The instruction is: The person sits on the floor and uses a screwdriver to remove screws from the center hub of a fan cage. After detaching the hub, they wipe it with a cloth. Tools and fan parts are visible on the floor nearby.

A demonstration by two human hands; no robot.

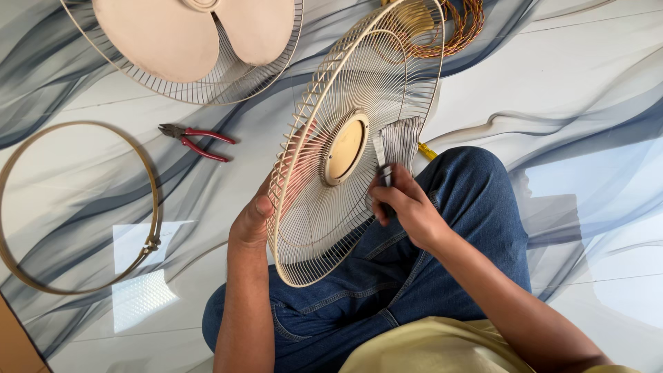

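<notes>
Yellow shirt (pixel 428 345) and blue jeans (pixel 387 276) seen nearest camera, at 6 o'clock. Wire fan guard (pixel 345 148) is held tilted on edge above lap, centre of view. Guard rim is gripped by left hand (pixel 252 217), fingers closed around it at 9 o'clock side. Small dark tool (pixel 382 166) is pinched in closed fingers of right hand (pixel 407 207), at 3 o'clock of round hub, tip against wires. Judged: guard to be kept steady, tool pressure kept light, so thin wires are not bent. Red-handled pliers (pixel 197 141), metal ring (pixel 76 207), fan blades in second guard (pixel 186 41) lie at 9–11 o'clock on floor.
</notes>
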